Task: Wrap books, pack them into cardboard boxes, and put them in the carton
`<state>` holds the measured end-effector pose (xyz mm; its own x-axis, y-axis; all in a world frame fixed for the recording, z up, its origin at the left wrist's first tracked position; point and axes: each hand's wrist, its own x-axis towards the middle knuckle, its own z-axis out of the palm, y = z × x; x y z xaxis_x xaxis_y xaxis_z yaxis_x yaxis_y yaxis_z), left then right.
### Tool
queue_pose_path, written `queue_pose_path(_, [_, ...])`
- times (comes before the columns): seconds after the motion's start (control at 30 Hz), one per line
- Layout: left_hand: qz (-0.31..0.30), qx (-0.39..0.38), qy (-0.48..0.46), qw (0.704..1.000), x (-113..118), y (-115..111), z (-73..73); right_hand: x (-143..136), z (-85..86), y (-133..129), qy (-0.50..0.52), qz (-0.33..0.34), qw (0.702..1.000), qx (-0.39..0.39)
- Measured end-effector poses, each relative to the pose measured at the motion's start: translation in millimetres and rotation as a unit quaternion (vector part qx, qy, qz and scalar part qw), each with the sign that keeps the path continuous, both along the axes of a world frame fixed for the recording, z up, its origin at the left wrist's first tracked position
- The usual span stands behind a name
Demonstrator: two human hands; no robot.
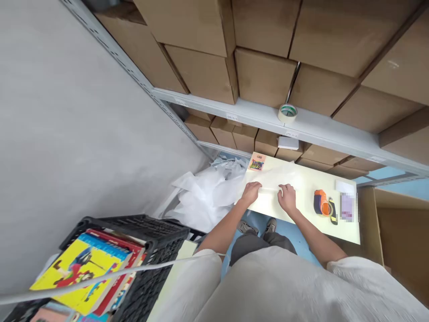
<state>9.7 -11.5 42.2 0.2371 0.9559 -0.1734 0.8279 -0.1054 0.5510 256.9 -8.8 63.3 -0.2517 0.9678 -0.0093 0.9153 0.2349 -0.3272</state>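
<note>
As the head view shows, the left hand (252,193) and right hand (287,198) rest on a white sheet (280,174) over the tabletop (306,205), spaced probably to keep it straight; whether either curled grip pinches it, I cannot tell. An orange tape dispenser (321,200) sits aside, likely leaving it room.

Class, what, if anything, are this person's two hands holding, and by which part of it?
The left hand and right hand touch a translucent white sheet at its near edge; whether they pinch or merely press it cannot be told.
</note>
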Motion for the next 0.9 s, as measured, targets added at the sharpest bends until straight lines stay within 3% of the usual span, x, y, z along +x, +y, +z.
queue_pose_path(0.23, [0.032, -0.08, 0.1, 0.991, 27.2, -14.4, -33.5, 38.4, -35.4, 14.9, -0.121, 0.075, 0.972, -0.186])
queue_pose_path(0.37, [0.039, -0.125, 0.131, 0.983, 31.2, -20.6, -40.2, 43.5, -38.9, 20.7, -0.141, 0.096, 0.967, -0.192])
queue_pose_path(0.53, [0.011, -0.124, 0.123, 0.985, 21.6, -25.8, -39.6, 40.5, -41.5, 29.5, -0.103, 0.083, 0.979, -0.153])
queue_pose_path(0.63, [-0.021, -0.101, 0.105, 0.989, 10.0, -30.8, -36.5, 40.4, -45.8, 27.5, -0.102, 0.077, 0.978, -0.167])
queue_pose_path(0.77, [-0.063, -0.079, 0.095, 0.99, -3.5, -34.1, -29.8, 41.7, -46.9, 8.6, -0.122, 0.079, 0.971, -0.189])
queue_pose_path(0.9, [-0.049, -0.078, 0.124, 0.988, -7.4, -29.7, -22.9, 40.7, -42.6, -18.4, -0.125, 0.063, 0.973, -0.184])
